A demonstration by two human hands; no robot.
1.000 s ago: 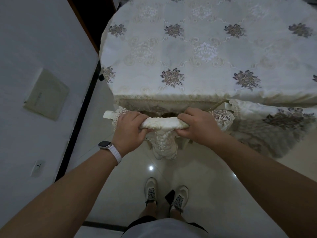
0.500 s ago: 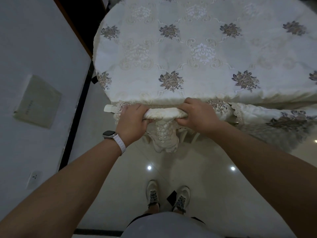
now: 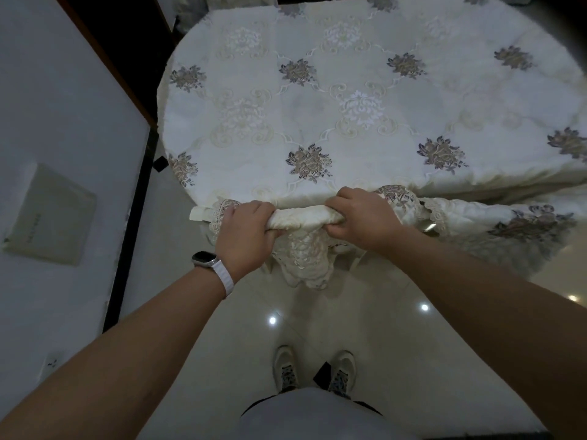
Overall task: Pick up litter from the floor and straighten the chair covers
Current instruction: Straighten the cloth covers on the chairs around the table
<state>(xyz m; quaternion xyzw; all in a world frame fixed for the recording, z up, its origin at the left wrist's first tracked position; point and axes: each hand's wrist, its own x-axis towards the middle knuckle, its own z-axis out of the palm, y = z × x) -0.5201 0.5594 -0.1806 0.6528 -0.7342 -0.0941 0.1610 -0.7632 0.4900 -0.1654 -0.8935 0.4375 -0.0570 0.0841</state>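
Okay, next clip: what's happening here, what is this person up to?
A person stands at a table draped in a floral embroidered cloth, gripping the top of a chair back dressed in a cream lace chair cover. The left hand and right hand each close on the bunched fabric along the top rail. The cover's lace flap hangs down between them. A dark scrap lies on the floor between the shoes.

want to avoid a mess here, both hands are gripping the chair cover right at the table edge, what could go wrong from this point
1. The left hand and right hand squeeze the chair cover into a tight roll, so it may end up creased rather than straight.
2. The roll sits right against the tablecloth edge; a pull could catch and drag that cloth askew.
3. The lace flap hanging below looks delicate and might snag or tear if tugged hard.
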